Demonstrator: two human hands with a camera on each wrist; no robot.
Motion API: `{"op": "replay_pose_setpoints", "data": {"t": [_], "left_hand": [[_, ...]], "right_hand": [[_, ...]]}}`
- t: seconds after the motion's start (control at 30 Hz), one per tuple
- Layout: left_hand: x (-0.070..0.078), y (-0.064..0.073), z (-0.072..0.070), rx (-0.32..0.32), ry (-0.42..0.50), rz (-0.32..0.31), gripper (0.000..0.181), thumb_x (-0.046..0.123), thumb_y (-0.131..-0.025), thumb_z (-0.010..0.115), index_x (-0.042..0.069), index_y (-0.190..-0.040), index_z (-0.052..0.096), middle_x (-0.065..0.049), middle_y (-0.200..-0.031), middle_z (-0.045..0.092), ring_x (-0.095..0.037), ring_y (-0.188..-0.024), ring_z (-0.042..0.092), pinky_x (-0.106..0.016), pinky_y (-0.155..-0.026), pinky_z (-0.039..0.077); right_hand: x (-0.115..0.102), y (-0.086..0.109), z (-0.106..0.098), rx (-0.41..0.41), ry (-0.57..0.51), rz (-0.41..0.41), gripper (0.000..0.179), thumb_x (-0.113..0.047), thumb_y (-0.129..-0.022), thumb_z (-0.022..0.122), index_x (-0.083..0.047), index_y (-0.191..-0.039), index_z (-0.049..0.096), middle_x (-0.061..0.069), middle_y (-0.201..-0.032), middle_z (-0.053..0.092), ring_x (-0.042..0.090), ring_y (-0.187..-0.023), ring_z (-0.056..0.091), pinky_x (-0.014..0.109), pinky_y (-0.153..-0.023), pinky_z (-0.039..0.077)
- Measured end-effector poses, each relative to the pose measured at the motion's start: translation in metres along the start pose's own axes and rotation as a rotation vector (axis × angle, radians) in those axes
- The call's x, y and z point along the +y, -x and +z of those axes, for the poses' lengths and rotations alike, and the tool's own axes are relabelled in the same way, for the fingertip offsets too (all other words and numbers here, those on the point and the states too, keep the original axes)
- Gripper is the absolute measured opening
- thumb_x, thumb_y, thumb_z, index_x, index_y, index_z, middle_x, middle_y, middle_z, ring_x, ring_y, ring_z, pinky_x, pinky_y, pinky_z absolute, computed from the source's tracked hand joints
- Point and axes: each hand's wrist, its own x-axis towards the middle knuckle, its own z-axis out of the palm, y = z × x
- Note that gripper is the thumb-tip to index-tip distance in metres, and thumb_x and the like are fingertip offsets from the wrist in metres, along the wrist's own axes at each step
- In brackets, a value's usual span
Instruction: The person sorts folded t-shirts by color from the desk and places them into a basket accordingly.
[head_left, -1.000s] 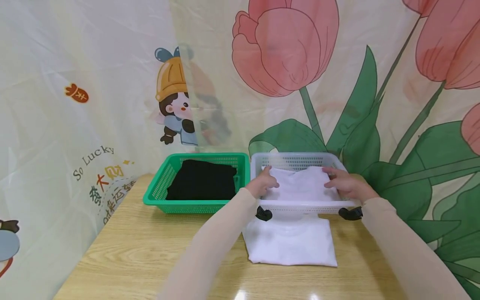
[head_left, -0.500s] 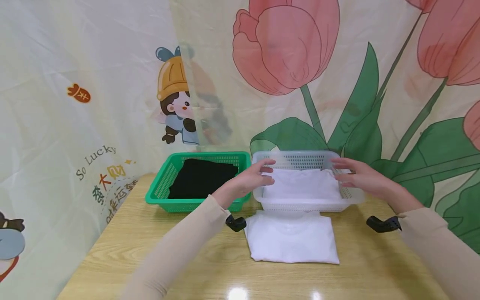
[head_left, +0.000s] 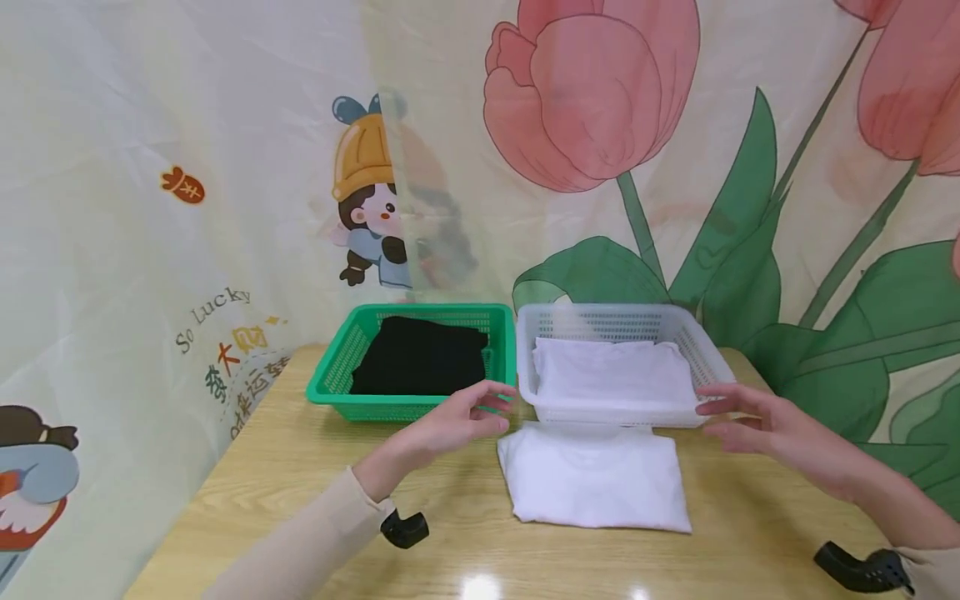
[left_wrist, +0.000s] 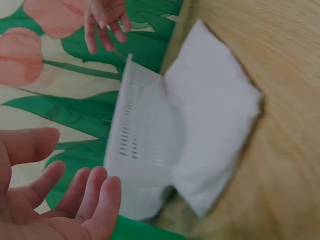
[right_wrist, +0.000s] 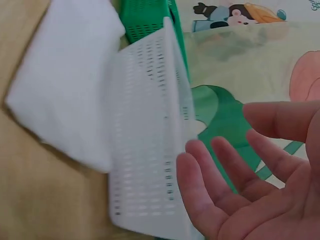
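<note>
A folded white T-shirt [head_left: 596, 475] lies on the table in front of the white basket [head_left: 600, 414]. Inside that basket is another folded white garment [head_left: 611, 373]. My left hand [head_left: 457, 421] hovers near the front of the green basket [head_left: 390, 411], fingers loosely bent and holding nothing. Beyond the white basket's front right corner, my right hand [head_left: 772, 429] is held in the air, its fingers relaxed. Both wrist views show bare palms, the left hand [left_wrist: 60, 192] and the right hand [right_wrist: 255, 180], with nothing in them.
Folded black clothing [head_left: 420, 357] lies in the green basket, which stands directly left of the white one. Both rest at the back of the wooden table [head_left: 300, 500], close to a printed curtain [head_left: 262, 125] with tulips and cartoon figures.
Both hands have let go of the white garment in the basket, then drawn back toward me and spread apart. The garment now lies lower and flat inside. The T-shirt on the table stays put.
</note>
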Motion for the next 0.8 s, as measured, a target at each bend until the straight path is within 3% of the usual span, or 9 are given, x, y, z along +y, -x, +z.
{"op": "replay_pose_setpoints", "data": {"t": [0.13, 0.27, 0.37, 0.53, 0.67, 0.8], "left_hand": [[-0.025, 0.009, 0.008, -0.019, 0.055, -0.057, 0.050, 0.020, -0.106, 0.067, 0.013, -0.152, 0.052, -0.016, -0.146, 0.057, -0.031, -0.128, 0.061, -0.048, -0.108, 0.051], [-0.045, 0.015, 0.016, -0.020, 0.136, -0.139, 0.058, 0.015, -0.105, 0.067, 0.009, -0.158, 0.043, -0.025, -0.149, 0.051, -0.036, -0.126, 0.061, -0.050, -0.106, 0.053], [-0.054, 0.018, 0.022, -0.015, 0.203, -0.193, 0.069, 0.011, -0.104, 0.068, 0.010, -0.163, 0.033, -0.026, -0.147, 0.050, -0.037, -0.122, 0.063, -0.050, -0.101, 0.056], [-0.061, 0.016, 0.032, -0.018, 0.271, -0.239, 0.079, 0.007, -0.102, 0.069, 0.009, -0.166, 0.023, -0.024, -0.142, 0.052, -0.032, -0.114, 0.066, -0.048, -0.097, 0.059], [-0.064, 0.006, 0.038, -0.012, 0.303, -0.255, 0.084, 0.008, -0.100, 0.071, 0.008, -0.166, 0.021, -0.022, -0.137, 0.055, -0.030, -0.110, 0.068, -0.047, -0.095, 0.060], [-0.066, -0.005, 0.046, -0.010, 0.316, -0.261, 0.084, 0.008, -0.098, 0.073, 0.009, -0.165, 0.023, -0.020, -0.132, 0.057, -0.030, -0.108, 0.070, -0.047, -0.092, 0.061]], "right_hand": [[0.023, 0.009, 0.012, -0.098, -0.088, 0.084, 0.049, -0.015, -0.111, 0.057, -0.011, -0.157, 0.042, 0.013, -0.144, 0.057, 0.014, -0.117, 0.067, 0.037, -0.091, 0.060], [0.045, 0.009, 0.029, -0.165, -0.172, 0.180, 0.063, -0.019, -0.111, 0.058, 0.001, -0.162, 0.027, 0.035, -0.152, 0.040, 0.028, -0.122, 0.064, 0.043, -0.093, 0.060], [0.056, 0.007, 0.042, -0.165, -0.233, 0.239, 0.073, -0.019, -0.110, 0.060, 0.003, -0.164, 0.017, 0.039, -0.153, 0.034, 0.034, -0.123, 0.062, 0.046, -0.093, 0.060], [0.063, 0.002, 0.058, -0.148, -0.287, 0.284, 0.082, -0.019, -0.109, 0.061, 0.003, -0.164, 0.004, 0.043, -0.152, 0.033, 0.033, -0.124, 0.062, 0.049, -0.097, 0.059], [0.063, -0.006, 0.065, -0.131, -0.313, 0.295, 0.086, -0.018, -0.110, 0.060, 0.005, -0.164, -0.003, 0.049, -0.152, 0.027, 0.035, -0.127, 0.061, 0.050, -0.098, 0.058], [0.062, -0.015, 0.074, -0.109, -0.320, 0.308, 0.086, -0.018, -0.109, 0.061, 0.007, -0.163, -0.001, 0.051, -0.153, 0.026, 0.038, -0.129, 0.060, 0.049, -0.098, 0.058]]}}
